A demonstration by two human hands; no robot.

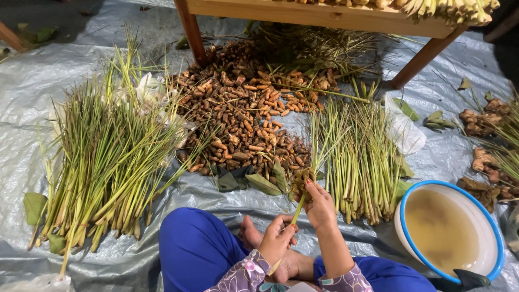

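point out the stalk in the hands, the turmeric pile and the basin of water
stalk (296,212), head view, on the green stem between the two hands
turmeric pile (243,116), head view, on the middle of the heap
basin (406,201), head view, on its blue rim at the left

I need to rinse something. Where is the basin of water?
The white basin sits at lower right, beside the right hand and the lemongrass pile.

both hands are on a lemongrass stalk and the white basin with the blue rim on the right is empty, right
Not quite. The head view shows the white basin holds murky brownish water. The rest stands: the left hand and right hand both hold the lemongrass stalk.
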